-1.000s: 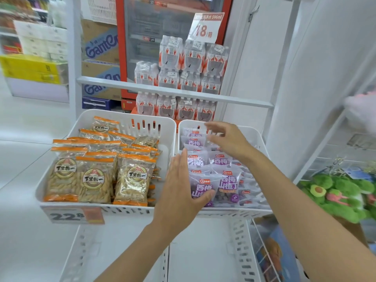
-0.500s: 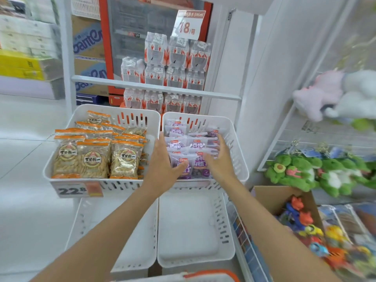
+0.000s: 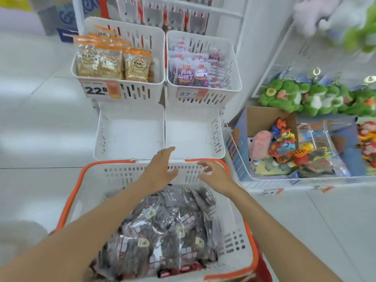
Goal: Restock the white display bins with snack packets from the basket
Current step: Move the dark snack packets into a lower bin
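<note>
Hovering side by side over the far end of the basket [image 3: 126, 175], the left hand [image 3: 160, 169] and right hand [image 3: 215, 177] hold nothing; the fingers [image 3: 169, 150] are loosely spread and slightly curled. The packets [image 3: 168, 226] lie heaped every which way below and nearer than both hands, the left hand seemingly closer to the heap's middle. Two lower bins [image 3: 101, 137] sit just beyond the far rim.

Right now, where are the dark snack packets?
In the head view, the dark snack packets lie heaped in the orange-rimmed basket at bottom centre. The two empty lower white bins are directly beyond it.
</note>
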Motion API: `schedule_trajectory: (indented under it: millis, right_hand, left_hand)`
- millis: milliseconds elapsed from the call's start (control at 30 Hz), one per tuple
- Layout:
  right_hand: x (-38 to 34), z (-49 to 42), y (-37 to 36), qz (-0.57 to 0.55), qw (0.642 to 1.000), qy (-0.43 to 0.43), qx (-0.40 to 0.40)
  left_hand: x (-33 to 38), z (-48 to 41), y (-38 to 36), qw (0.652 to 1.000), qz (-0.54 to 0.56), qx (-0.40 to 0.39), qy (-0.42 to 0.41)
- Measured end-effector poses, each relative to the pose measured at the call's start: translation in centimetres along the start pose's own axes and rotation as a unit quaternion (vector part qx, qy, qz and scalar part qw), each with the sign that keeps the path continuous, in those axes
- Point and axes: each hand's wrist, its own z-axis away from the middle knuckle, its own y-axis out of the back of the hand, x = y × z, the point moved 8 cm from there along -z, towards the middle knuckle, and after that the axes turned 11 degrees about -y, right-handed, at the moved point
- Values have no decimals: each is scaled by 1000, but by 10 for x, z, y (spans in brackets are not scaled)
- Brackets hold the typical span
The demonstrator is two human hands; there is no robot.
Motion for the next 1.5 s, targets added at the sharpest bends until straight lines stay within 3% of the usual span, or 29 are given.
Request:
schedule_trajectory:
  millis: [133,200,300,400,567,633,700,767,833,867,967,1000,1067,1133,1167,1267,1333,1367,1433,1500]
  right_hand:
    - [71,35,-40,56,990,-84,-98]
    - [106,37,-61,89,980,-123,-129]
    - [150,31,-89,104,969,-177,-135]
    - [175,26,-113,125,972,-169,-104]
    - [147,32,-73,62,993,-99,6]
    - [120,33,-39,-34,995,-82,46]
    - [87,37,-21,-223,972,-69,21]
    - [48,42,-22,-344,937,-35,-48]
    - [22,45,-25,-336,939,12,-74]
    - [16,46,-26,-309,949,25,-66]
    - [8,46,-27,-226,973,21,-29]
    - [9,45,-25,-223,975,8,-8]
    - [18,43,-26,-276,960,-50,20]
    - [23,44,-36,-356,929,-103,-15]
    - [20,46,-37,-353,930,-94,-33]
    - [-7,56,-37,-132,987,56,-74]
    - [-18,59,-34,-39,992,113,-34]
    - [-18,57,-29,-55,992,113,4]
    - [-12,52,-24,-130,987,89,34]
    - [-5,46,-35,-158,986,47,-26]
  left_hand:
    - [-29,49,-44,992,82,-51,80]
    - [-37,60,-55,992,67,-67,86]
    - [-40,68,-62,994,25,-79,74]
    - [-43,72,-63,993,15,-86,78]
    - [-38,75,-67,993,38,-92,70]
    - [-33,73,-71,988,91,-91,89]
    - [-26,73,-75,971,178,-84,137]
    - [-14,73,-84,928,309,-95,183]
    - [-2,71,-88,872,433,-94,206]
    - [0,69,-84,870,441,-85,201]
    - [-5,62,-62,930,325,-50,167]
    - [-7,60,-57,933,317,-31,168]
    - [-8,59,-52,897,399,11,187]
    - [-7,59,-51,844,495,34,203]
    - [-7,60,-48,828,516,44,214]
    - [-11,64,-41,775,565,70,275]
    - [-10,65,-40,739,602,50,299]
    - [-10,65,-39,743,596,26,302]
    - [-12,67,-41,801,521,-31,293]
    - [-11,69,-44,833,480,-57,269]
